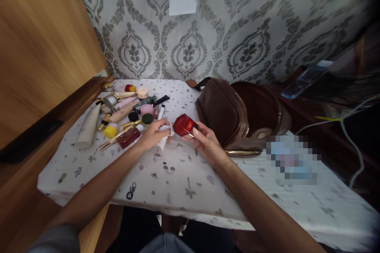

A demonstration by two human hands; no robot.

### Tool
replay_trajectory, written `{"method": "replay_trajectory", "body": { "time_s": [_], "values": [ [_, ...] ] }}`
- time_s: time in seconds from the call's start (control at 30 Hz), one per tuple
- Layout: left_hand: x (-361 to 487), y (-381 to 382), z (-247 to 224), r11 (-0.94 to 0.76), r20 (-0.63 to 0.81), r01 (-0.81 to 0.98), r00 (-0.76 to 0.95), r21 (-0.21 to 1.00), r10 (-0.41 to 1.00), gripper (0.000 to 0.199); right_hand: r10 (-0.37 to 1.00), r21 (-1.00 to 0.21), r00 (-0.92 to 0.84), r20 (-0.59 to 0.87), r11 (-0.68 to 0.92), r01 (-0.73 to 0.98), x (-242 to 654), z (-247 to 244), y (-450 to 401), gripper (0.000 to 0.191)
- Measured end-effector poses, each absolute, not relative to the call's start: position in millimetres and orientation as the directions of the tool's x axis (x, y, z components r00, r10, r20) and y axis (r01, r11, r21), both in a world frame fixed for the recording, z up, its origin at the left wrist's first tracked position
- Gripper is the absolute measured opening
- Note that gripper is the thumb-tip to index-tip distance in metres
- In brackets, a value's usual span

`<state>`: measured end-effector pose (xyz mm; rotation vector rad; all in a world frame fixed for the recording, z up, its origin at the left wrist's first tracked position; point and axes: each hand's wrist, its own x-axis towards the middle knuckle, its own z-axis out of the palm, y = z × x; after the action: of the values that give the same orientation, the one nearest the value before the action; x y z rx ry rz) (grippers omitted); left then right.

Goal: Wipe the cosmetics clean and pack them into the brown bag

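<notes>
Head view: a red faceted bottle (181, 125), probably perfume, is being held above the table's centre.
The right hand (209, 144) is gripping its right end between thumb and fingers, seemingly keeping the broad face turned upward; the left hand (152, 135) is pinching a crumpled white tissue (162, 140) at the bottle's left end, whether touching I cannot tell; a dark-red bottle (127, 138) and a pale squeeze tube (89, 126) are lying at left, perhaps within easy reach; a brown leather bag (218, 110) is resting far right; the held bottle is showing lettering, too small to read.

cloth-covered table (178, 178): cosmetics (123, 112), brown bag (221, 110)
</notes>
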<state>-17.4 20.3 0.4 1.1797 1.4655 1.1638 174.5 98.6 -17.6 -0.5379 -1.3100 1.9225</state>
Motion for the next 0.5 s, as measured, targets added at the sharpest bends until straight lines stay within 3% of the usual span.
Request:
{"method": "replay_trajectory", "body": {
  "time_s": [0.2,0.5],
  "values": [
    [-11.0,20.4,-3.7,0.080,-0.067,0.116,-0.114,0.990,0.991,0.025,0.788,-0.864,-0.616,0.009,-0.304,-0.402,168.6,-21.2,99.7,0.037],
    [-11.6,21.5,-8.5,-0.009,0.012,0.013,-0.187,1.000,0.982,0.033,0.816,-0.878,-0.578,-0.017,-0.289,-0.382,170.0,-22.4,100.8,0.038]
  ]
}}
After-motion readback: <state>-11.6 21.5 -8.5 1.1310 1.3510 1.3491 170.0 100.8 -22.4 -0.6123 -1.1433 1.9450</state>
